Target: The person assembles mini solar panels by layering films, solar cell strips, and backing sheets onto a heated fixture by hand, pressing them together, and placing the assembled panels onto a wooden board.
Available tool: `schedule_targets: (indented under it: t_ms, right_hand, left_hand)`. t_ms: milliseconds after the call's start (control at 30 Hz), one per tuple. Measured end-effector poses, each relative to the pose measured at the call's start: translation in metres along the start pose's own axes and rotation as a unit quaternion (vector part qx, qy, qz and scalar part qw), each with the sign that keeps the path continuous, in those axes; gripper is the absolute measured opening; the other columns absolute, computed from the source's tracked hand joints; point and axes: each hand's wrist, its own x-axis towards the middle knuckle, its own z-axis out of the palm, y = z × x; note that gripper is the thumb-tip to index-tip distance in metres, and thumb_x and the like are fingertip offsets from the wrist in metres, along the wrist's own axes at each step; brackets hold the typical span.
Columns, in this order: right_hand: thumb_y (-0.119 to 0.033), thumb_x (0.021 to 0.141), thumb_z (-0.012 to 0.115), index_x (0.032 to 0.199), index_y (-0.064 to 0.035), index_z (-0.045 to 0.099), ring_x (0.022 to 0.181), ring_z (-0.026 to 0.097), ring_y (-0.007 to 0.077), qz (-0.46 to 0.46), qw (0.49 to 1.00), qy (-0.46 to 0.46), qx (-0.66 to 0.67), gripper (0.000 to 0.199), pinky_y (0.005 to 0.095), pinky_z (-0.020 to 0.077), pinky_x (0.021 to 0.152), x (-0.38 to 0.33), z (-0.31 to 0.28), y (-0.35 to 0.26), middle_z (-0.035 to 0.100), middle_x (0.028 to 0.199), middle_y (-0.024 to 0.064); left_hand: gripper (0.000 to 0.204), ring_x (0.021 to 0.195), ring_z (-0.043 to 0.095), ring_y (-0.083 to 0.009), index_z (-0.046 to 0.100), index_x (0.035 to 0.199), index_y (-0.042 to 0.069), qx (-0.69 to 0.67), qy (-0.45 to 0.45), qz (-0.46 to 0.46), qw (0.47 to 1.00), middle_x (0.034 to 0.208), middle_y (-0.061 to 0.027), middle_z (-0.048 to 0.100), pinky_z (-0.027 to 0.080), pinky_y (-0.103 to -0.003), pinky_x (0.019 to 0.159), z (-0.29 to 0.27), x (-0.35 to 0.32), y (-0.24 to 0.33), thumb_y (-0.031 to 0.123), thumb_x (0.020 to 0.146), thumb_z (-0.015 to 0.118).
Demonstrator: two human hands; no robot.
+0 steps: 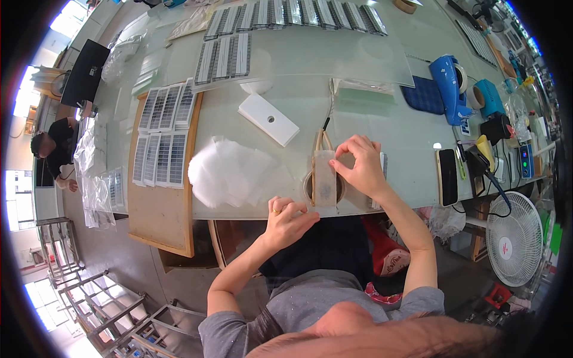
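At the front edge of the table lies a narrow frosted rectangular sheet point(325, 182) on a brown-edged strip. A round ring-shaped thing point(341, 186) shows partly underneath. My right hand point(363, 164) pinches the upper right edge of the sheet between thumb and forefinger, its other fingers curled. To the lower left, my left hand point(289, 222) is closed at the table edge, fingertips near the lower end of the sheet. Whether anything is in it is hidden. Left of the sheet lies a pile of thin white round sheets point(230, 173). A white box point(268, 119) with a dark round spot lies beyond.
A wooden board point(158, 206) with rows of grey-and-white panels overhangs the table on the left. Stacked striped strips point(292, 13) line the far side. A phone point(447, 178), a blue tape dispenser point(447, 89) and a white fan point(513, 238) are on the right.
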Motion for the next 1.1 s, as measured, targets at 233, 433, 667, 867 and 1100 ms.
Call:
schedule_targets:
  t_ms: [233,433,667,867,1100]
  right_hand:
    - [-0.020,0.075,0.082,0.102,-0.0101,0.064,0.096,0.056,0.0227,0.051,0.997,0.029,-0.048,0.034,0.0388,0.0385,0.092,-0.019,-0.040,0.036,0.061,0.097,0.0026]
    - [-0.030,0.071,0.085,0.118,-0.0139,0.069,0.112,0.048,0.0289,0.054,0.991,-0.016,-0.121,0.052,0.0432,0.0385,0.099,-0.051,-0.072,0.059,0.057,0.118,0.0069]
    - [-0.035,0.072,0.085,0.124,-0.0156,0.066,0.116,0.044,0.0283,0.033,0.985,-0.026,-0.169,0.058,0.0427,0.0346,0.100,-0.059,-0.070,0.066,0.055,0.126,0.0056]
    - [-0.015,0.083,0.077,0.119,-0.0092,0.065,0.094,0.055,0.0159,0.118,0.992,-0.020,0.044,0.038,0.0316,0.0407,0.088,-0.055,-0.076,0.063,0.066,0.101,0.0011]
    - [-0.005,0.091,0.070,0.127,-0.0064,0.055,0.085,0.060,0.0055,0.272,0.862,-0.037,0.426,0.040,0.0202,0.0456,0.078,-0.014,-0.046,0.009,0.066,0.086,0.0002]
  left_hand:
    - [0.040,0.095,0.047,-0.0175,0.074,0.106,0.025,0.057,0.014,0.053,0.997,0.100,0.0064,0.055,0.035,-0.036,0.082,-0.003,-0.004,0.006,0.028,0.068,0.087]
    - [0.050,0.095,0.045,-0.0180,0.074,0.108,0.027,0.101,0.008,0.056,0.993,0.095,0.0048,0.050,0.035,-0.036,0.083,0.006,-0.010,0.010,0.028,0.060,0.088]
    - [0.050,0.094,0.044,-0.0168,0.074,0.111,0.027,0.131,0.009,0.075,0.988,0.097,0.0047,0.050,0.035,-0.036,0.085,0.006,-0.010,0.011,0.026,0.062,0.086]
    - [0.051,0.096,0.044,-0.0141,0.071,0.119,0.029,0.140,-0.006,0.069,0.988,0.099,0.0065,0.051,0.036,-0.033,0.087,0.004,-0.015,0.012,0.029,0.069,0.082]
    - [0.051,0.095,0.045,-0.0135,0.071,0.120,0.029,0.136,-0.011,0.074,0.988,0.099,0.0065,0.051,0.036,-0.031,0.086,0.004,-0.013,0.013,0.025,0.070,0.080]
